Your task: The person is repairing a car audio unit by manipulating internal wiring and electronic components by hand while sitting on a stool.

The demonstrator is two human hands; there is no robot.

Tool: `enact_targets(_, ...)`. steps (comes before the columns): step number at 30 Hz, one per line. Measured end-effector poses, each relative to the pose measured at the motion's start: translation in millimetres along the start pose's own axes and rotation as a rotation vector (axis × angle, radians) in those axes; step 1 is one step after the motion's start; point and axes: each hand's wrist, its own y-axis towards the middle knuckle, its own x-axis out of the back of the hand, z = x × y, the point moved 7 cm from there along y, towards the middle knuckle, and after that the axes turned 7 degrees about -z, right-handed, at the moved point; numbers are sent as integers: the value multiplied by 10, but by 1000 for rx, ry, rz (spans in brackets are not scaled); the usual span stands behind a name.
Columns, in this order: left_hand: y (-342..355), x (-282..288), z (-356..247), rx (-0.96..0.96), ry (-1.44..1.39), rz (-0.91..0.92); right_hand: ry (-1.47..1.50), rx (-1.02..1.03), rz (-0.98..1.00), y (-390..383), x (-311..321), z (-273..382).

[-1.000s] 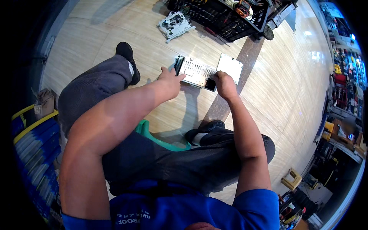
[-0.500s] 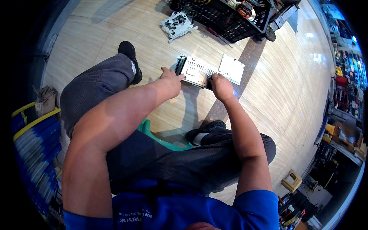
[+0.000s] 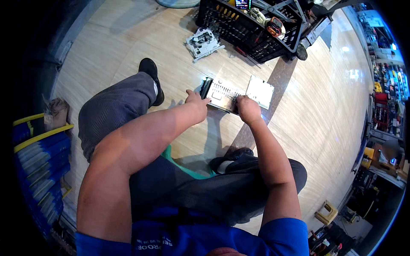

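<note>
Both hands at a slotted metal device case (image 3: 221, 94) lying on the pale floor (image 3: 314, 111), ahead of the seated person.
The left hand (image 3: 197, 106) has thumb and forefinger spread at the case's near left corner, by its dark front end; the right hand (image 3: 249, 109) bunches its fingers over the right end, and what they pinch, if anything, cannot be told. A flat silvery plate (image 3: 261, 90) lies just beyond that end, its right edge reaching a brown floor strip (image 3: 282, 77). Floor stretches wide to the right of the strip. Beyond, a black slatted plastic crate (image 3: 228, 26) holds an orange-and-white cable coil (image 3: 274, 27) and a small lit screen (image 3: 243, 4); a pale metal mechanism frame (image 3: 203, 44) lies near its left side.
</note>
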Motion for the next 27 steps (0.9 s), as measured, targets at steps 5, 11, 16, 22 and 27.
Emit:
enact_targets(5,-5,11,-10,-8,14,4,304,-194,-1,46,-125,-227)
enact_targets(11,7,11,3,1,-16,-4,318,-195,1,58,-118,-248)
enact_targets(16,16,-6,4,0,-23,9,64,-56,-27,-3,-63,-71)
enact_targets(22,25,-12,3,5,-31,6,-74,36,-77,-82,80,132)
enact_targets(27,11,3,-2,-10,-7,7,-106,60,-110,-101,50,126)
